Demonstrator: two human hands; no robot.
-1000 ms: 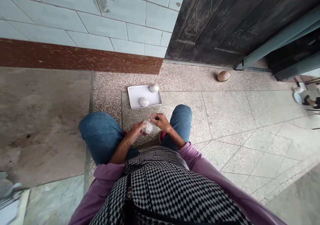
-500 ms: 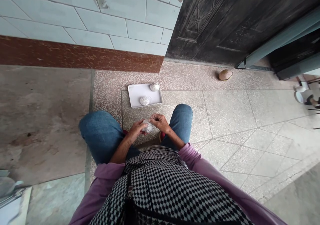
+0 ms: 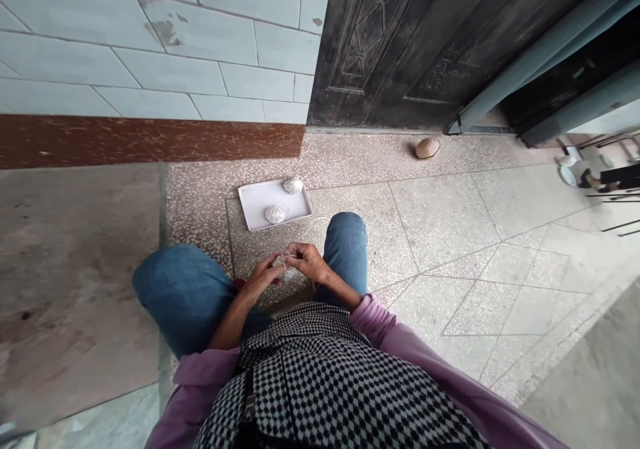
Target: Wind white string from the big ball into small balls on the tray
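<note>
Between my knees, my left hand (image 3: 263, 277) is closed around a ball of white yarn (image 3: 290, 274), which the fingers partly cover. From the right, my right hand (image 3: 306, 260) pinches a white strand at the top of that ball. A length of white yarn (image 3: 320, 219) runs from near the tray toward my right knee. Just beyond my hands, a shallow white tray (image 3: 255, 200) lies on the floor. Two more balls of white yarn rest in it, one at the near side (image 3: 275, 214) and one in the far right corner (image 3: 293, 185).
A tiled wall (image 3: 200, 42) with a brown base strip (image 3: 210, 139) stands ahead. To its right is a dark panelled door (image 3: 380, 49). A round tan object (image 3: 427, 148) sits by the door. At the far right, a person's leg (image 3: 613, 177) shows near thin dark bars.
My view has shifted, so the scene sits further left and the wall lower. Both hands stay at the yarn ball, with a strand now showing at the right fingers.
</note>
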